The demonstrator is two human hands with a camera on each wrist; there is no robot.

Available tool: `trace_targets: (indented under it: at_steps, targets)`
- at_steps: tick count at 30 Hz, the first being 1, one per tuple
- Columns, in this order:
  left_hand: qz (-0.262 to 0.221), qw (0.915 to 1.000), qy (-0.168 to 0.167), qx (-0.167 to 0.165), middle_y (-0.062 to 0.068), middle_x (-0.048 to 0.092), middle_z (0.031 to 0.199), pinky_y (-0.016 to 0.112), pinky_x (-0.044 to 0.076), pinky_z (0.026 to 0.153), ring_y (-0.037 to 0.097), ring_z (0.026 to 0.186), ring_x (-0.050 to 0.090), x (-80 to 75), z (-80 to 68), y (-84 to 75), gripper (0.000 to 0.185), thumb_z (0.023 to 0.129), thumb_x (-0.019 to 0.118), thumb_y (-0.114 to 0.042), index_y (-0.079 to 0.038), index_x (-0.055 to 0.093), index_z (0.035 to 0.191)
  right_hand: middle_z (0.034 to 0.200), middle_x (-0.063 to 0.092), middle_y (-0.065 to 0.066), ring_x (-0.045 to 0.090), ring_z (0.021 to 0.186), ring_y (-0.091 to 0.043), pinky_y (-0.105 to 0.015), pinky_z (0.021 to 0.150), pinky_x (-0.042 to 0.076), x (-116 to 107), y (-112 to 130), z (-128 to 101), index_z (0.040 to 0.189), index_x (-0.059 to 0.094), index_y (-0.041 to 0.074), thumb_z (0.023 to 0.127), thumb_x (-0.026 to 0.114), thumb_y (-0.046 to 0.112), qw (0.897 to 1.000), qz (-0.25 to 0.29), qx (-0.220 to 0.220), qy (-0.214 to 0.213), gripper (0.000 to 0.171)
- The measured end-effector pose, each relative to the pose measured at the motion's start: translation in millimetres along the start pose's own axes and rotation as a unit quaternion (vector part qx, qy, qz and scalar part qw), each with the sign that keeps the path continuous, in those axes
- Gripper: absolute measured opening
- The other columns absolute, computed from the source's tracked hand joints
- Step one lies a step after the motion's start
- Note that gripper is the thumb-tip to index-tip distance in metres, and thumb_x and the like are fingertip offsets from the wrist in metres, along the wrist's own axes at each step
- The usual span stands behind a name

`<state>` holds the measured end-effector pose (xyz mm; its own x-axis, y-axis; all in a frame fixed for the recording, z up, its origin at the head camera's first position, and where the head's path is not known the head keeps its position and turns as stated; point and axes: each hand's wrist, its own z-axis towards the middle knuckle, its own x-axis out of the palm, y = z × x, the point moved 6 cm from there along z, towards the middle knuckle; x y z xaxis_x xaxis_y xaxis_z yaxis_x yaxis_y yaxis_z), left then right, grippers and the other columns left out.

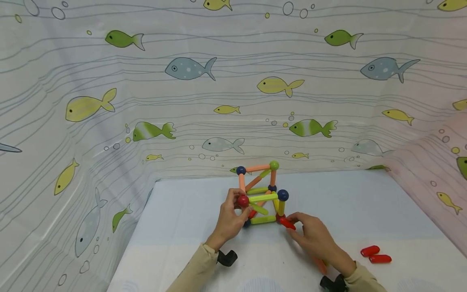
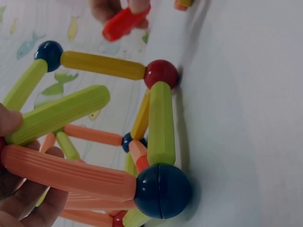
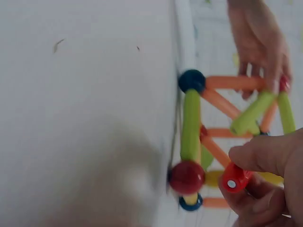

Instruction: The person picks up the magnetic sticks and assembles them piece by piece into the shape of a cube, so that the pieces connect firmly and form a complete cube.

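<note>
With the left hand [image 1: 230, 217] steadying the rod-and-ball frame [image 1: 260, 194] and the right hand [image 1: 313, 235] pinching a red rod [image 1: 287, 222] at its near corner, a hard push could pop the joints apart.

Rod-and-ball magnetic frame [image 1: 260, 194] stands on white tabletop [image 1: 182, 227], between both sets of fingers: left hand [image 1: 230, 217] at its left, right hand [image 1: 315, 235] at its right. Two loose red rods [image 1: 375, 254] lie right of right fingers.

A pale blue surface [image 1: 365, 202] sits boxed in by white curtains [image 1: 219, 121] printed with fish and bubbles.
</note>
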<state>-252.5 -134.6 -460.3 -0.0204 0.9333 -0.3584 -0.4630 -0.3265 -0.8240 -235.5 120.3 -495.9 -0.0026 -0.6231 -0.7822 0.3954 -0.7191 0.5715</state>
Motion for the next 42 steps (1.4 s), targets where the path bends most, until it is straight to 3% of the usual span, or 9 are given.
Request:
trace_targets:
  at_steps: [3,6,10,13,19,24,30,42]
  targets:
    - [0.000,1.0000,0.001,0.002,0.010,0.071,0.116,0.027,0.061,0.086,0.020,0.098,0.071,-0.1,-0.1,1.5,0.045,0.093,0.077,0.002,-0.002,0.050,0.130,0.095,0.079,0.004,0.066,0.074,-0.009,-0.025,0.067,0.057,12,15,8,0.106,0.076,0.013,0.080,0.092,0.013,0.998,-0.049,-0.029,-0.041,0.031]
    - [0.000,1.0000,0.004,0.006,0.010,0.072,0.115,0.027,0.061,0.085,0.019,0.096,0.070,0.4,-0.1,2.2,0.045,0.094,0.077,0.000,-0.002,0.051,0.130,0.088,0.078,0.005,0.058,0.064,-0.004,-0.022,0.057,0.050,22,22,12,0.102,0.076,0.013,0.077,0.093,0.014,0.995,-0.074,-0.029,-0.062,0.030]
    - [-0.003,0.9999,0.004,0.009,0.010,0.072,0.115,0.026,0.061,0.085,0.019,0.095,0.070,-0.3,-0.5,0.7,0.045,0.094,0.077,0.000,-0.003,0.051,0.130,0.085,0.078,0.002,0.045,0.054,-0.002,-0.019,0.048,0.037,31,28,16,0.099,0.076,0.010,0.078,0.093,0.017,0.995,-0.085,-0.005,-0.056,0.028]
    - [-0.002,0.9999,0.001,0.010,0.009,0.072,0.114,0.027,0.061,0.085,0.018,0.095,0.070,-1.2,-0.3,0.4,0.045,0.094,0.078,-0.001,-0.004,0.051,0.130,0.086,0.079,-0.002,0.044,0.052,-0.004,-0.020,0.047,0.035,34,32,20,0.100,0.076,0.008,0.079,0.092,0.019,0.995,-0.088,0.006,-0.049,0.029]
    - [0.000,1.0000,-0.002,0.009,0.007,0.072,0.113,0.027,0.061,0.085,0.017,0.092,0.070,-0.8,1.0,0.2,0.044,0.095,0.077,-0.003,-0.003,0.052,0.131,0.088,0.080,-0.004,0.058,0.057,-0.007,-0.022,0.052,0.050,35,36,25,0.103,0.077,0.006,0.080,0.092,0.017,0.995,-0.080,0.013,-0.054,0.029]
    - [0.000,1.0000,0.002,0.008,0.009,0.072,0.114,0.027,0.061,0.084,0.018,0.095,0.071,-0.4,0.3,-0.2,0.044,0.094,0.077,-0.001,-0.001,0.051,0.130,0.090,0.080,-0.006,0.071,0.068,-0.014,-0.033,0.062,0.061,36,38,26,0.104,0.076,0.006,0.079,0.092,0.013,0.995,-0.069,0.009,-0.065,0.030]
    - [-0.009,0.9999,0.000,0.007,0.009,0.072,0.115,0.027,0.061,0.084,0.020,0.098,0.072,-0.3,0.0,1.0,0.044,0.094,0.076,0.000,-0.007,0.051,0.129,0.093,0.081,-0.009,0.077,0.075,-0.023,-0.039,0.068,0.065,39,45,26,0.108,0.076,0.005,0.079,0.091,0.005,0.994,-0.071,-0.023,-0.081,0.033]
    - [-0.006,1.0000,0.006,-0.002,0.011,0.073,0.116,0.026,0.060,0.084,0.021,0.099,0.072,-1.7,0.1,1.6,0.045,0.094,0.076,-0.001,0.002,0.049,0.131,0.090,0.080,-0.010,0.076,0.071,-0.022,-0.038,0.068,0.065,39,56,30,0.108,0.078,0.003,0.079,0.092,0.003,0.986,-0.097,-0.066,-0.116,0.032]
